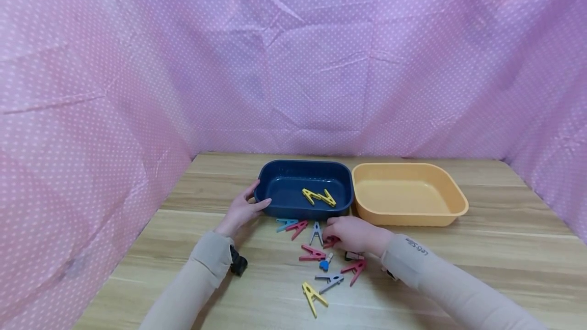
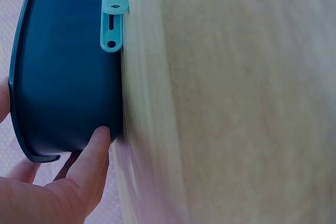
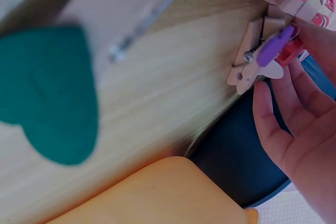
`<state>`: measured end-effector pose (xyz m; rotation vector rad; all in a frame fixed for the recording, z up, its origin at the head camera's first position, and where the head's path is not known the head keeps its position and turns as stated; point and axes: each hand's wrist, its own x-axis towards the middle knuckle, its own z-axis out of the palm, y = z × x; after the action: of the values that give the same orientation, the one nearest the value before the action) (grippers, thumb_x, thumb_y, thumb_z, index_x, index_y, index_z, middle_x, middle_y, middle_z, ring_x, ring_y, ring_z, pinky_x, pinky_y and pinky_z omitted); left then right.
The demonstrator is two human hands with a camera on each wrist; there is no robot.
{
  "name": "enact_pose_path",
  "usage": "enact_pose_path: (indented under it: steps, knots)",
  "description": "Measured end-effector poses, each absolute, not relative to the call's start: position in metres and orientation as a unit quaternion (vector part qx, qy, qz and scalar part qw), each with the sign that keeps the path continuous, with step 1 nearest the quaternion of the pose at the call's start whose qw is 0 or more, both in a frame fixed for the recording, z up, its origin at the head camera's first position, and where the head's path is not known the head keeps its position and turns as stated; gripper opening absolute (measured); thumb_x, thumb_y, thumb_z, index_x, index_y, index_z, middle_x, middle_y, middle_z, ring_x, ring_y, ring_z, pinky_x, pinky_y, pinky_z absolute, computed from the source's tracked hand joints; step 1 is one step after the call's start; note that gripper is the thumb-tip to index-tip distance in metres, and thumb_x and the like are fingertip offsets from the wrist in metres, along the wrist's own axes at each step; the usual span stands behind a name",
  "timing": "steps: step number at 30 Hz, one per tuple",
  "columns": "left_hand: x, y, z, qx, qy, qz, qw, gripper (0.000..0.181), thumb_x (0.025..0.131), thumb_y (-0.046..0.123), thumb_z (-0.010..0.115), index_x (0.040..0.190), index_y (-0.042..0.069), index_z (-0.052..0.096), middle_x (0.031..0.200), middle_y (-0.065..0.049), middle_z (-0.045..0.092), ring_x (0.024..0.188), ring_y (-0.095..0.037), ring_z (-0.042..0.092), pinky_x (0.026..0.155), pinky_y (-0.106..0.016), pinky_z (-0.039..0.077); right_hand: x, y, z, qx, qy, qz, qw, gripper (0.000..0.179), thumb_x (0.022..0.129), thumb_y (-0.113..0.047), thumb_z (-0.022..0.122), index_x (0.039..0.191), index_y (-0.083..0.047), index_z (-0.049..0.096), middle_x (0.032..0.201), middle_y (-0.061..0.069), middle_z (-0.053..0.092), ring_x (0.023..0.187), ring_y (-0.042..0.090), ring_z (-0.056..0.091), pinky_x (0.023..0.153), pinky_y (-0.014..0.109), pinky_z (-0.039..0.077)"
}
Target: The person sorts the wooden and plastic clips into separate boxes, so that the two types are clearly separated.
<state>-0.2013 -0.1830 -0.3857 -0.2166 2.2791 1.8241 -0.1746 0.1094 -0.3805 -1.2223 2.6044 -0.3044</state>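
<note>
Left hand [image 1: 240,211] spread, bracing blue bin [image 1: 298,212] at 9 o'clock; my right hand [image 1: 350,233] pinches red clothespin [image 1: 330,242]. Likely picking step; needs clear lift.

Our left hand [image 1: 240,213] spreads wide, nearer the worktop's left edge [image 1: 137,248]; our right hand [image 1: 352,234] curls into a pinch!

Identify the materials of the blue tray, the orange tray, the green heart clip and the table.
Blue tray: probably moulded plastic, slightly glossy; highlights show inside.
Orange tray: likely plastic, satin; even colour, rounded corners.
Green heart clip: seemingly pale wood, with a shiny metal wire; the heart looks matte, its material unclear.
Table: wood-grain surface, low sheen; real wood or laminate, I can't tell.
</note>
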Motion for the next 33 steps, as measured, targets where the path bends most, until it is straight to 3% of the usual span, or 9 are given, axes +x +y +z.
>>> enact_pose_path:
  steps: [7, 23, 33]
  knots:
    - [-0.202, -0.183, -0.387, -0.075, 0.773, 0.621, 0.109, 0.073, 0.090, 0.015, 0.065, 0.151, 0.023, 0.026, 0.154, -0.019, 0.021, 0.130, -0.032, 0.043, 0.101, -0.041, 0.044, -0.172, 0.111, -0.377, -0.425, 0.888, -0.130, 0.115, 0.017, 0.084, -0.015, 0.072, 0.100, -0.018, 0.072, 0.090, -0.008, 0.060, 0.077, 0.004, 0.051, 0.079, 0.023, 0.053]
    - [-0.205, -0.184, -0.385, -0.083, 0.781, 0.609, 0.111, 0.074, 0.090, 0.020, 0.066, 0.151, 0.026, 0.025, 0.155, -0.017, 0.020, 0.127, -0.028, 0.045, 0.103, -0.040, 0.043, -0.170, 0.119, -0.365, -0.472, 0.865, -0.168, -0.026, 0.017, 0.084, -0.017, 0.072, 0.101, -0.015, 0.070, 0.099, -0.005, 0.066, 0.092, 0.009, 0.059, 0.085, 0.026, 0.054]
    - [-0.204, -0.182, -0.385, -0.085, 0.777, 0.614, 0.112, 0.075, 0.089, 0.017, 0.067, 0.151, 0.026, 0.026, 0.155, -0.017, 0.020, 0.128, -0.027, 0.044, 0.103, -0.039, 0.044, -0.168, 0.121, -0.364, -0.473, 0.864, -0.169, -0.038, 0.015, 0.085, -0.017, 0.071, 0.100, -0.016, 0.069, 0.100, -0.005, 0.066, 0.094, 0.009, 0.058, 0.086, 0.027, 0.053]
